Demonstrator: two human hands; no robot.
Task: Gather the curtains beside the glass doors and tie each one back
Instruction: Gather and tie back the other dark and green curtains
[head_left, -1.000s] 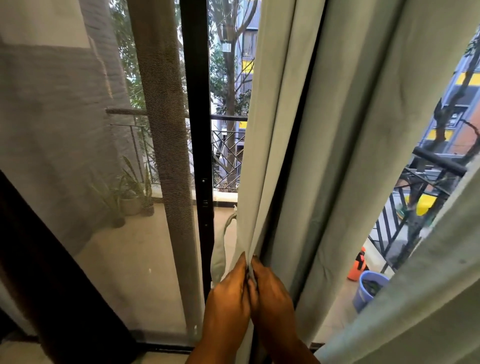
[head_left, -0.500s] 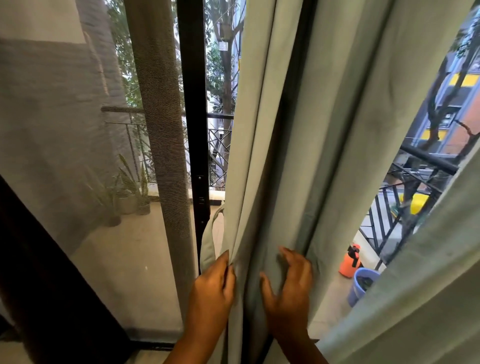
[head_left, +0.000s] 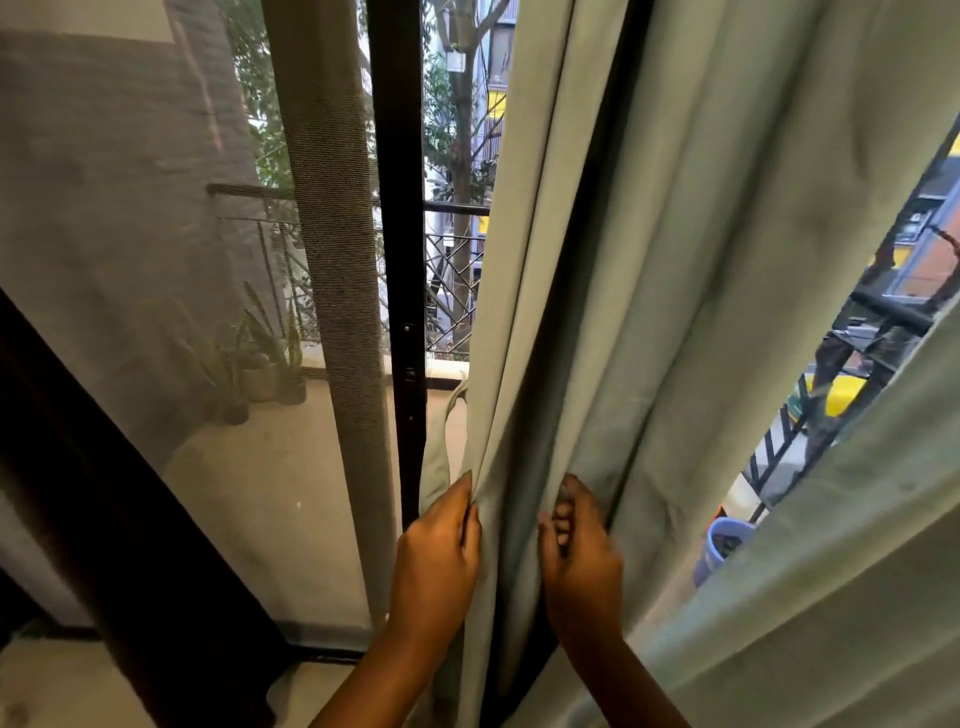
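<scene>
Both hands are on the pale green fabric curtain (head_left: 649, 312), which hangs down the middle of the view just right of the black metal door frame (head_left: 397, 208). The left hand (head_left: 441, 561) sits at the curtain's left edge, its grip folded over the hem with the thumb side pressed into the cloth. The right hand (head_left: 582, 561) is near it, to the right, fingers (head_left: 563, 512) curled shut around a pleat. Between them a narrow band of folds stands bunched. Just left of the curtain's edge, a matching pale green fabric tie-back strap (head_left: 441, 447) dangles in a loop, close to the left hand, and it looks not yet wrapped around anything. Judging from this, the gathering is under way and the tying is to come. To do it well, the right hand wants to reach farther right and sweep the wide loose sheet in, pleat over pleat, so the bundle comes up even rather than lumpy. Then one hand should clamp the whole bunch at strap height while the other brings the loop round. Watch the grey mesh sheer curtain (head_left: 332, 260) on the left; it hangs close and could get caught in. A second pale green drape (head_left: 831, 597) waits at the near right.
</scene>
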